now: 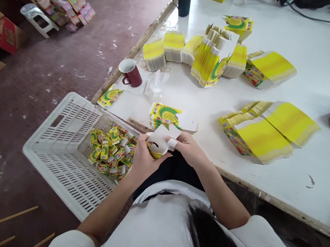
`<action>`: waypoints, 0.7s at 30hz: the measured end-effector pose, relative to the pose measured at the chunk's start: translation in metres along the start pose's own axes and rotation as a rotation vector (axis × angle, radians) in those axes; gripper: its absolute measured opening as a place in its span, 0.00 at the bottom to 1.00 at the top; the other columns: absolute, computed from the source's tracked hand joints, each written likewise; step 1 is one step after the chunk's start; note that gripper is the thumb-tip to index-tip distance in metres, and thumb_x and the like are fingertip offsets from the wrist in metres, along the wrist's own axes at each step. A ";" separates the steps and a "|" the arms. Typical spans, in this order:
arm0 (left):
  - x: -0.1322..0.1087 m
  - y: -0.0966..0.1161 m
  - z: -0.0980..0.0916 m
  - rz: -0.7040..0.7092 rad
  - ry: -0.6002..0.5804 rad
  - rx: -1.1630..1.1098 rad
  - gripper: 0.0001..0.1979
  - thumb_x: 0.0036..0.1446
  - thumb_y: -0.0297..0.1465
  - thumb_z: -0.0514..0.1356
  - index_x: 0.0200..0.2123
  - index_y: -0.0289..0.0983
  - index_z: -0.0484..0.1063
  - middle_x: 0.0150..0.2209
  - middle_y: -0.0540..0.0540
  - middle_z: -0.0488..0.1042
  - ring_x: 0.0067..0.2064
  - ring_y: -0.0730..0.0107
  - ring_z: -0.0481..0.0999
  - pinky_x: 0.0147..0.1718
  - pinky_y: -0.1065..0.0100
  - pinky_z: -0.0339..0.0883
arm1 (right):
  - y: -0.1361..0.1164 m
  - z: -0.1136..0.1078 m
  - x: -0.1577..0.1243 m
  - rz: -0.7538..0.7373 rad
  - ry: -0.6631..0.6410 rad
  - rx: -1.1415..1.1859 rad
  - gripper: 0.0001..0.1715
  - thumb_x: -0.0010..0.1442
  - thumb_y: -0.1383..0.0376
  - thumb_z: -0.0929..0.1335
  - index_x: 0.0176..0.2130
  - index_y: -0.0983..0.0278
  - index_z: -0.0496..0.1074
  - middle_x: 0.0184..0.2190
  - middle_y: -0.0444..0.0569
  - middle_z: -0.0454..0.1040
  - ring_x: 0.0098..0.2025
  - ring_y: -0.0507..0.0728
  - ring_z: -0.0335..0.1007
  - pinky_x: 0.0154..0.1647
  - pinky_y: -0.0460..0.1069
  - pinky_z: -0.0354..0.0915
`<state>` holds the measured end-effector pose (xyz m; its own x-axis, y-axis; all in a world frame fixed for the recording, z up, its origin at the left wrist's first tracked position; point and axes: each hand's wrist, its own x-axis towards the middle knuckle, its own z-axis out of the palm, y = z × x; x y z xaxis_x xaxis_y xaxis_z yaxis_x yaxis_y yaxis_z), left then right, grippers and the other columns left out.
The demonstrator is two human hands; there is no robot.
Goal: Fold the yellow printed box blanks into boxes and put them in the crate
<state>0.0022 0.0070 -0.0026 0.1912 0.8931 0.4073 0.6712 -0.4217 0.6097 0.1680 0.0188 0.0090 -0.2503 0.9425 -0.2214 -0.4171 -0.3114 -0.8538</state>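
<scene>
While cupping a yellow-and-white carton in the grip of the left hand, pinches, apparently, its white flap with the right hand, near the surface edge, beside a white basket.

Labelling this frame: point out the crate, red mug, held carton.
Crate (pixel 67 134): head view, on the end wall.
Red mug (pixel 134 76): head view, on the outer side.
Held carton (pixel 161 136): head view, on the white panel.

From where I stand, the single head-mounted camera faces forward and steeply down, near the worktop edge.
</scene>
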 end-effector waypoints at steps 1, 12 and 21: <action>-0.001 0.000 0.002 0.022 0.021 -0.022 0.39 0.50 0.51 0.70 0.56 0.39 0.56 0.45 0.42 0.69 0.44 0.58 0.76 0.42 0.60 0.71 | 0.007 0.001 0.001 0.077 -0.031 0.138 0.22 0.49 0.51 0.77 0.37 0.63 0.77 0.33 0.46 0.79 0.36 0.56 0.74 0.42 0.50 0.70; 0.005 -0.006 0.004 0.109 0.037 0.182 0.39 0.53 0.51 0.68 0.57 0.38 0.55 0.47 0.39 0.66 0.49 0.51 0.71 0.47 0.53 0.67 | 0.024 -0.008 -0.006 0.094 0.141 0.144 0.26 0.45 0.47 0.79 0.30 0.61 0.69 0.26 0.39 0.69 0.28 0.50 0.62 0.30 0.45 0.61; 0.004 -0.005 0.005 0.167 0.024 0.290 0.27 0.59 0.40 0.66 0.55 0.37 0.59 0.46 0.38 0.70 0.49 0.51 0.72 0.47 0.54 0.64 | 0.010 -0.005 -0.008 -0.088 0.200 -0.456 0.12 0.54 0.57 0.67 0.27 0.60 0.61 0.23 0.39 0.63 0.26 0.51 0.57 0.28 0.47 0.56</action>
<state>0.0035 0.0131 -0.0075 0.3009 0.8102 0.5030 0.8084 -0.4966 0.3162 0.1698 0.0089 0.0000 -0.0407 0.9814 -0.1874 0.0062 -0.1873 -0.9823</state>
